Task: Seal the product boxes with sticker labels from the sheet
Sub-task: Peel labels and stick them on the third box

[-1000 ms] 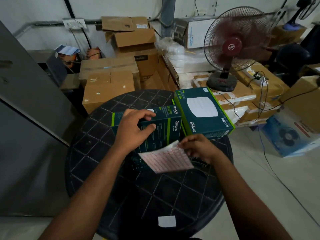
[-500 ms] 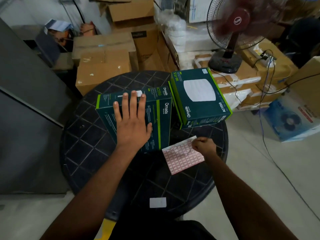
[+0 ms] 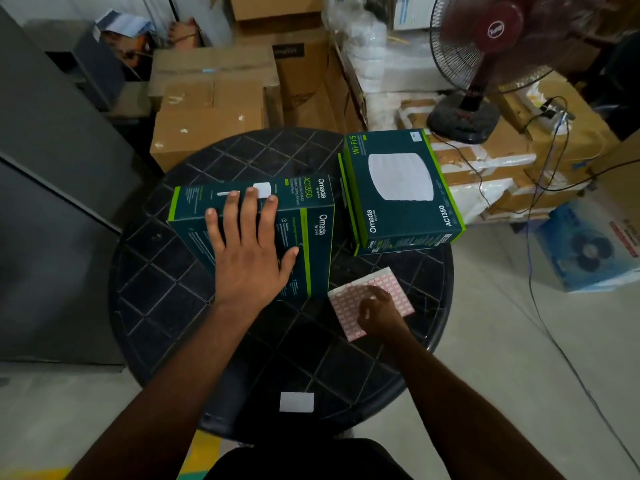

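A dark teal product box (image 3: 311,237) lies on the round black table (image 3: 166,306). My left hand (image 3: 249,247) presses flat on top of it, fingers straight and spread, fingertips at its far edge near a white label. To its right stands a stack of two similar boxes (image 3: 401,188). The pink-and-white sticker sheet (image 3: 398,289) lies on the table in front of that stack. My right hand (image 3: 377,311) rests on the sheet with its fingertips curled down, pinching at its surface; what they hold is hidden.
A white rectangular label (image 3: 296,401) lies near the table's front edge. Cardboard cartons (image 3: 207,112) are piled behind the table. A red standing fan (image 3: 485,39) and trailing cables (image 3: 533,237) are at the right, and a grey cabinet (image 3: 52,168) at the left.
The sheet went from being held above the table to lying flat on it. My right hand moved from its edge onto its middle. My left hand flattened on the box.
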`<state>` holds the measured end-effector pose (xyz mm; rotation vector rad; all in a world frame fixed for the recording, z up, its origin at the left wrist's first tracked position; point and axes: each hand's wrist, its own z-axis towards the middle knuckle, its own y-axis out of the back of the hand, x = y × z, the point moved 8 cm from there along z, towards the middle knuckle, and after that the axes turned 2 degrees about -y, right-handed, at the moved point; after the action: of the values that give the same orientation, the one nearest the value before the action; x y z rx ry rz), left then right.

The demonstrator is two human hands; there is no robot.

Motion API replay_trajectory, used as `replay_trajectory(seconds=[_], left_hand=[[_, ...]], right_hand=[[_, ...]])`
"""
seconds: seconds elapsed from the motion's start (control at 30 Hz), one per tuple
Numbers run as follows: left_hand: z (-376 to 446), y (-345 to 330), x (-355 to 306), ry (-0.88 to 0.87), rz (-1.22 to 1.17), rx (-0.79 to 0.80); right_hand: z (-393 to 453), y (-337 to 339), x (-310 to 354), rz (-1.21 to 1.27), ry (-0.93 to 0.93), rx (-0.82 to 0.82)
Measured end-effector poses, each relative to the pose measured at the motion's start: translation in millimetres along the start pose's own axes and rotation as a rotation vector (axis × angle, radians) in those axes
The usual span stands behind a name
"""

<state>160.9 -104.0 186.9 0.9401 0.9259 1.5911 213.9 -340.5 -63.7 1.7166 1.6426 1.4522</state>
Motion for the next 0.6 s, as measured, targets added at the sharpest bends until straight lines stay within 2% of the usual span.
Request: replay_trajectory(seconds=[0.07, 0.2, 0.37, 0.6], left_hand=[[-4, 0, -1, 0.003, 0.013, -0.012], [-8, 0, -3, 0.017, 0.022, -0.029], [-8, 2, -2, 0.023, 0.004, -0.002], [-9, 4, -1, 0.027, -0.010, 0.042]], right_hand=[[15, 7, -5, -0.032, 0.061, 0.090], [32, 17, -6, -0.025, 0.099, 0.167], [47, 28, -5, -0.009, 0.082, 0.164], [58, 30, 3, 0.091, 0.082, 0.064]])
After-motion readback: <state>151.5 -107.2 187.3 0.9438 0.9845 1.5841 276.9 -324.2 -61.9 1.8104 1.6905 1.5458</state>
